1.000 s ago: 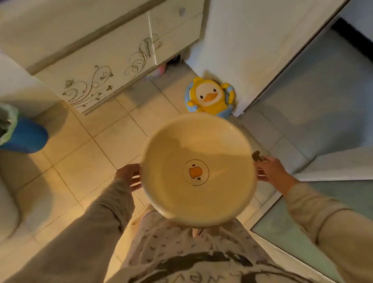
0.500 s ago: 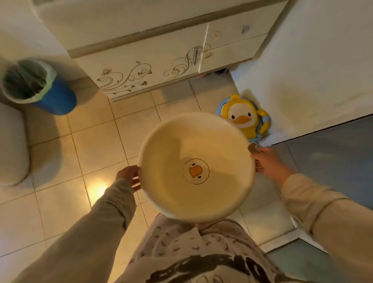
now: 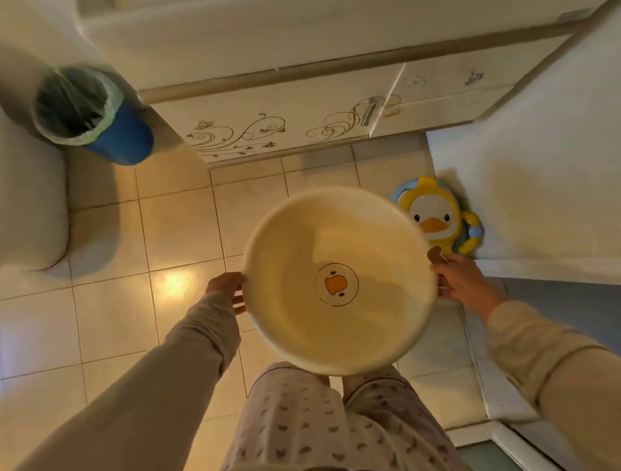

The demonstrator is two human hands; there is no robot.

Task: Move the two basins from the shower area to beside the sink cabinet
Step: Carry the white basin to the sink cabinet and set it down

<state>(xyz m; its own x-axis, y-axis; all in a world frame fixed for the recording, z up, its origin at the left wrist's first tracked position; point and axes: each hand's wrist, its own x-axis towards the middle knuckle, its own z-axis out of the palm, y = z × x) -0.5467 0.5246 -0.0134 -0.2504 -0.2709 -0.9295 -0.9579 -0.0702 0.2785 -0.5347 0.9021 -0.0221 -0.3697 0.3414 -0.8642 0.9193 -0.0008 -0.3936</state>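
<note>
Round cream plastic basin (image 3: pixel 338 281) with an orange duck emblem printed at its centre: I am holding it level in the air in front of my waist, above the tiled floor (image 3: pixel 178 230), its open side facing up and its inside showing nothing but the emblem. My left hand (image 3: pixel 227 288) is closing on the left rim, fingers curled under the edge and thumb on top. My right hand (image 3: pixel 461 283) is gripping the right rim in the same way, beside a small brown tab that is sticking up from the rim. Both beige sleeves are reaching forward from the lower corners, and my patterned pyjama trousers (image 3: pixel 316 428) are showing below the basin. Just beyond the right rim, a yellow and blue duck-shaped item (image 3: pixel 437 218) is leaning against the white wall on the floor. Farther ahead, the cream sink cabinet (image 3: pixel 293 125) with brown scroll decoration is standing across the top of the view. To its left, a blue round waste bin (image 3: pixel 91 115) lined with a pale green bag is sitting on the floor, next to the white toilet (image 3: pixel 8 192) at the left edge.
</note>
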